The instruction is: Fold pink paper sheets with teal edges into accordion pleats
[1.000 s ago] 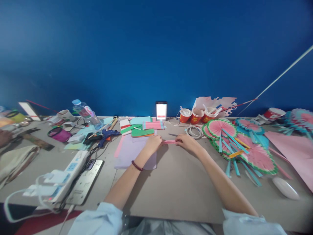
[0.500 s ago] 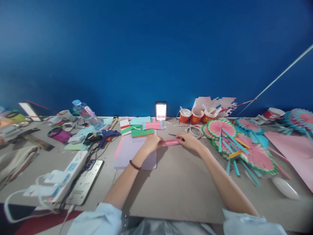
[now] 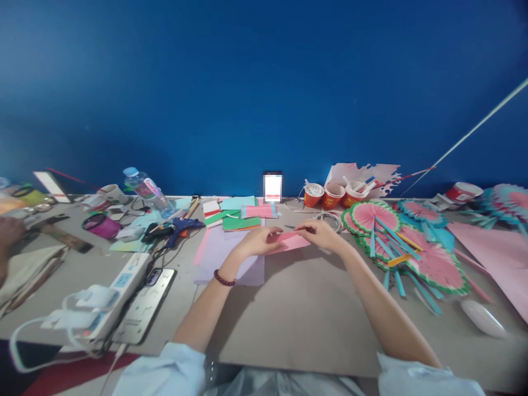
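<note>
Paper, a narrow pink piece (image 3: pixel 291 243), sits just below the centre of the frame, held at both ends by the person in front of me. The left hand (image 3: pixel 260 241) has its fingers curled in and closed on the paper's left end; the right hand (image 3: pixel 318 235) pinches the upper right end between bent fingers. From where I stand I can't tell whether the lower edge touches the grey table (image 3: pixel 305 319). A dark beaded bracelet (image 3: pixel 224 278) circles the left wrist.

Under the left forearm, a purple sheet (image 3: pixel 229 264) lies flat, with green paper (image 3: pixel 241 223) near its top. Close to the middle of the frame, a lit phone (image 3: pixel 273 188) stands upright before the blue wall (image 3: pixel 264 93). Right of it are three red paper cups (image 3: pixel 333 201), the rightmost holding pens, and a coiled white cable (image 3: pixel 330 221) lies just beyond the right hand. Pleated watermelon-like fans (image 3: pixel 437 264) spread across the right side of the frame, a smooth white object (image 3: pixel 483 319) below them.

Toward the lower left, a power strip (image 3: pixel 124 280) lies beside another phone (image 3: pixel 145 308); above these are a blue glue gun (image 3: pixel 181 226) and a tilted bottle (image 3: pixel 148 191). At the far left edge, a co-worker's hand (image 3: pixel 10 231) is near a hammer (image 3: pixel 66 236); I can't make out its fingers.
</note>
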`<state>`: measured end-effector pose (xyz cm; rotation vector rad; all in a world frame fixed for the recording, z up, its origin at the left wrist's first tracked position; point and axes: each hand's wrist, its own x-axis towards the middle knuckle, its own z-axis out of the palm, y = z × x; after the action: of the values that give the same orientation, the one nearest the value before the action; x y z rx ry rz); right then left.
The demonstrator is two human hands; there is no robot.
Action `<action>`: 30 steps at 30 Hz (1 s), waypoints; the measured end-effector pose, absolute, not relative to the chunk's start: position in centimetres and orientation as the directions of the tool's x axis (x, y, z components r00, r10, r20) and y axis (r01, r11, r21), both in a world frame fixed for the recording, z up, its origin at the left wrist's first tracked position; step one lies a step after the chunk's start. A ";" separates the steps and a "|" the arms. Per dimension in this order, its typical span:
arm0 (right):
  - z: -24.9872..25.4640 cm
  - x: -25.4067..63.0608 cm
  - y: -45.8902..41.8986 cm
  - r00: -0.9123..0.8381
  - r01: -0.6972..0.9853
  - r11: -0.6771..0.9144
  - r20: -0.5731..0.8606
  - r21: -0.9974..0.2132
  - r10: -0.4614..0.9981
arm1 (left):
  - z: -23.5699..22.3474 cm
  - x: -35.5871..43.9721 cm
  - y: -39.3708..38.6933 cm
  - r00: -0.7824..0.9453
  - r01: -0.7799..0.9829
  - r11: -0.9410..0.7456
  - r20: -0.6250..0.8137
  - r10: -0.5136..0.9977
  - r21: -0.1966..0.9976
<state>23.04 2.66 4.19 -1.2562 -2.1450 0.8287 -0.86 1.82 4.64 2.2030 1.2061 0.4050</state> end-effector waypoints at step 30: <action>6.2 22.3 1.1 -0.426 0.139 0.141 0.069 -0.980 0.902 | 6.7 1.6 -0.3 0.587 0.259 -0.101 -0.074 0.806 0.960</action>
<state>22.33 1.11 6.18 -1.0122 -1.7029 1.3490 1.61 -0.33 6.72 1.6545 0.9005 0.5859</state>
